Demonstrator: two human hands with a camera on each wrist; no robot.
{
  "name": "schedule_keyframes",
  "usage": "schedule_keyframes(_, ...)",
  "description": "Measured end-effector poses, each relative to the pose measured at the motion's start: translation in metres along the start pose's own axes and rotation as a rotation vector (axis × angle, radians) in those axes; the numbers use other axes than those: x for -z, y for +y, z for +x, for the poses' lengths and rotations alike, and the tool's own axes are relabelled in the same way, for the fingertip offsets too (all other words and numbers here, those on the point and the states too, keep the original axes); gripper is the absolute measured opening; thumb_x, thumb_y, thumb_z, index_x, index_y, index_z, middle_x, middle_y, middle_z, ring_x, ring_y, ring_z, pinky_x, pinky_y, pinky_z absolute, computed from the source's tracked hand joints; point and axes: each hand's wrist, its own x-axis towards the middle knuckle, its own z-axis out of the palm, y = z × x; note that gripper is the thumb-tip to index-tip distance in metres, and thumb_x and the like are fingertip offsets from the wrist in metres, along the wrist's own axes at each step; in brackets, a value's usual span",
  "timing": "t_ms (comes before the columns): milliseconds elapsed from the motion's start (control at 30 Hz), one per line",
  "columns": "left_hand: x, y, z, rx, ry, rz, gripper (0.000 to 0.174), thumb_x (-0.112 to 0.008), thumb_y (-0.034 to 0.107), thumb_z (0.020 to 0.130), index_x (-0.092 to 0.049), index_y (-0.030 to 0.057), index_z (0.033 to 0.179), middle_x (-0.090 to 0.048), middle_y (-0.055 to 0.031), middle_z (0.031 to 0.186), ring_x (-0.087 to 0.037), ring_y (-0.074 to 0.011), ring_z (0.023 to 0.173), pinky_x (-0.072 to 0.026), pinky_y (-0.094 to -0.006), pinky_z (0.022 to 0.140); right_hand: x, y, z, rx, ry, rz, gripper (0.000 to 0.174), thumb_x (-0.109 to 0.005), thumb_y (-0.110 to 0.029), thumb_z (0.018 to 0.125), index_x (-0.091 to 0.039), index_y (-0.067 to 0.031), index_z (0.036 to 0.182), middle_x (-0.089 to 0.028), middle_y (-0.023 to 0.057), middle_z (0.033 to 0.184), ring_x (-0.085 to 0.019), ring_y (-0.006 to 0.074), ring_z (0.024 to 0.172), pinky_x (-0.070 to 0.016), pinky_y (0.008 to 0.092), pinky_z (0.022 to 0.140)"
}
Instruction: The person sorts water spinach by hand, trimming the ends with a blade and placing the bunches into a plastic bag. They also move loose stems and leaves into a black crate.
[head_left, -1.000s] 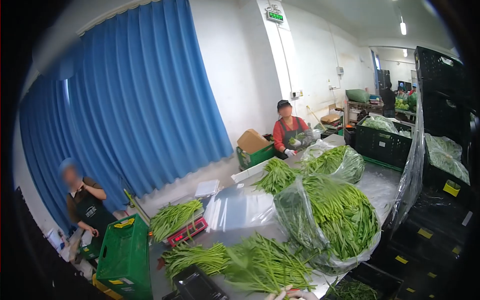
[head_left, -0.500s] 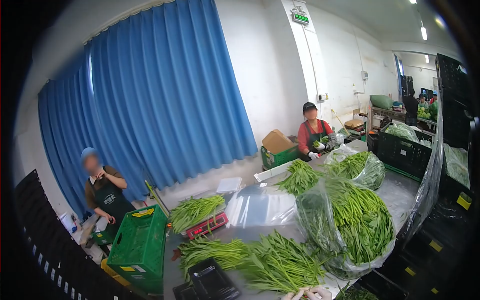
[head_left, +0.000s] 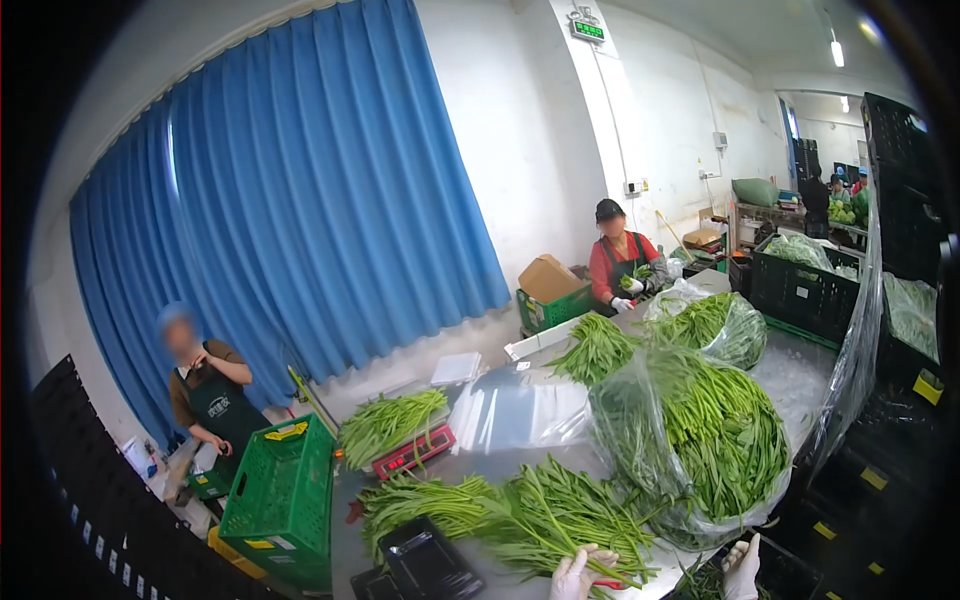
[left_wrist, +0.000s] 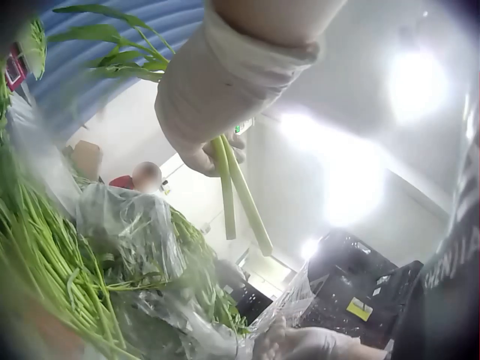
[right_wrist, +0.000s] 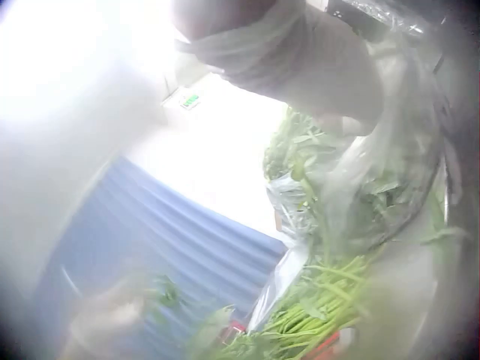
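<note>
While the left hand [head_left: 580, 572] pinches a few leafy stems [left_wrist: 226, 191] just in front of the body, the right hand [head_left: 741, 572] rests in the air beside it, fingers loosely extended, above a black crate [head_left: 790, 575] with loose greens inside. Directly beyond the hands, a large clear bag [head_left: 645, 440] gapes sideways on the tabletop [head_left: 805, 370], packed with long green stalks; farther off behind it, a smaller clear bag [head_left: 745, 340] holds more. A spread of greens [head_left: 570, 510] lies right against the left hand, and past it on that side sit black trays [head_left: 425, 560] and a red scale [head_left: 415, 452] loaded with stalks (its lit digits are too small to read). Well to the left of both hands stands a tall-sided green crate [head_left: 310, 500]. Far ahead of them, another green crate [head_left: 555, 310] carries a cardboard box [head_left: 547, 279], and a black crate [head_left: 785, 285] with a white label contains bagged greens.

White characters mark the apron [head_left: 225, 415] of a standing person, too fine to make out; a lit green sign [head_left: 587, 30] is likewise illegible. Only the left wrist view shows pale capitals on dark cloth [left_wrist: 454, 262], apparently ending in "JIA", and the pale cut ends below the left hand's grip. The right wrist view is hazy.
</note>
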Motion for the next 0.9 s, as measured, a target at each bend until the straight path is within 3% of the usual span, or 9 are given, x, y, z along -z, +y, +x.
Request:
schedule_keyframes(67, -0.002, 0.001, 0.009, -0.016, -0.015, 0.023, 0.029, -0.044, 0.018, 0.098, -0.047, -0.0014, 0.119, -0.063, -0.0168, 0.096, -0.062, -0.0295, 0.088, -0.0521, -0.0416, 0.082, -0.059, -0.017, -0.059, 0.048, 0.064, -0.177, 0.046, -0.038, -0.046, 0.098, -0.06, -0.0059, 0.09, -0.053, -0.0011, 0.076, -0.047, 0.0118, 0.071, -0.0397, 0.0279, 0.07)
schedule_keyframes(133, 0.006, -0.003, 0.016, 0.009, -0.08, -0.121, 0.032, -0.043, 0.024, 0.098, -0.047, 0.0012, 0.12, -0.062, -0.0148, 0.094, -0.062, -0.0285, 0.085, -0.0534, -0.0413, 0.077, -0.013, 0.048, -0.005, 0.432, -0.156, -0.521, 0.044, -0.036, -0.038, 0.099, -0.06, -0.0012, 0.104, -0.06, 0.0045, 0.097, -0.053, 0.0158, 0.09, -0.0418, 0.0302, 0.083)
schedule_keyframes(233, -0.026, -0.002, 0.004, 0.083, -0.016, -0.049, 0.034, -0.044, 0.028, 0.098, -0.047, 0.0038, 0.122, -0.062, -0.0126, 0.094, -0.061, -0.0276, 0.085, -0.0542, -0.0406, 0.072, -0.094, 0.034, -0.081, 1.079, -0.453, -0.895, 0.047, -0.039, -0.037, 0.097, -0.044, 0.0007, 0.125, -0.048, 0.0159, 0.123, -0.048, 0.0269, 0.113, -0.0371, 0.0397, 0.099)
schedule_keyframes(333, -0.042, -0.027, -0.006, 0.154, -0.006, -0.105, 0.029, -0.045, 0.028, 0.098, -0.052, 0.0076, 0.117, -0.061, -0.0089, 0.096, -0.059, -0.0177, 0.078, -0.0511, -0.0311, 0.064, -0.134, 0.063, -0.1, 0.602, -0.579, -0.306, 0.049, -0.04, -0.037, 0.096, -0.042, 0.001, 0.127, -0.049, 0.0165, 0.121, -0.05, 0.0287, 0.111, -0.0388, 0.0386, 0.097)
schedule_keyframes(500, -0.044, -0.012, -0.011, 0.075, -0.034, -0.044, 0.016, -0.046, 0.018, 0.097, -0.053, 0.0065, 0.106, -0.046, 0.0017, 0.063, -0.042, -0.0098, 0.051, -0.0376, -0.0233, 0.046, -0.14, 0.057, -0.097, 0.758, -0.669, -0.612, 0.042, -0.04, -0.032, 0.096, -0.046, 0.0002, 0.123, -0.052, 0.0167, 0.116, -0.052, 0.0282, 0.107, -0.0397, 0.0382, 0.095)
schedule_keyframes(600, -0.042, 0.007, -0.019, 0.026, -0.025, 0.102, 0.013, -0.05, 0.014, 0.095, -0.056, 0.004, 0.101, -0.051, 0.0008, 0.063, -0.042, -0.0086, 0.049, -0.0364, -0.0224, 0.045, -0.147, 0.043, -0.104, 0.751, -0.61, -0.614, 0.023, -0.045, -0.013, 0.093, -0.056, -0.0024, 0.11, -0.057, 0.0136, 0.105, -0.054, 0.0295, 0.099, -0.0421, 0.038, 0.088)
schedule_keyframes(633, 0.008, -0.006, 0.002, 0.054, -0.235, 0.172, 0.042, -0.053, 0.028, 0.093, -0.045, -0.0008, 0.123, -0.058, -0.0081, 0.079, -0.051, -0.0144, 0.054, -0.0418, -0.028, 0.052, -0.144, 0.054, -0.083, 0.818, -0.591, -0.672, 0.019, -0.051, -0.013, 0.088, -0.06, -0.0041, 0.102, -0.06, 0.0125, 0.099, -0.057, 0.029, 0.091, -0.044, 0.0372, 0.082)
schedule_keyframes(733, -0.033, 0.023, -0.025, -0.007, -0.121, 0.275, 0.029, -0.046, 0.014, 0.098, -0.049, 0.0009, 0.123, -0.05, 0.0002, 0.072, -0.032, -0.0029, 0.052, -0.0258, -0.0172, 0.047, -0.152, 0.044, -0.077, 0.821, -0.663, -0.767, 0.015, -0.056, -0.004, 0.078, -0.064, -0.0028, 0.091, -0.062, 0.013, 0.094, -0.057, 0.0286, 0.089, -0.0442, 0.0368, 0.08)
schedule_keyframes(900, -0.029, 0.028, -0.028, -0.036, -0.15, 0.317, 0.025, -0.048, 0.015, 0.097, -0.055, 0.0017, 0.117, -0.051, 0.0008, 0.069, -0.033, -0.0031, 0.049, -0.026, -0.0179, 0.044, -0.177, 0.033, -0.069, 0.883, -0.841, -0.772, 0.017, -0.064, -0.01, 0.078, -0.065, -0.0052, 0.094, -0.062, 0.01, 0.094, -0.058, 0.0266, 0.09, -0.0441, 0.0362, 0.08)
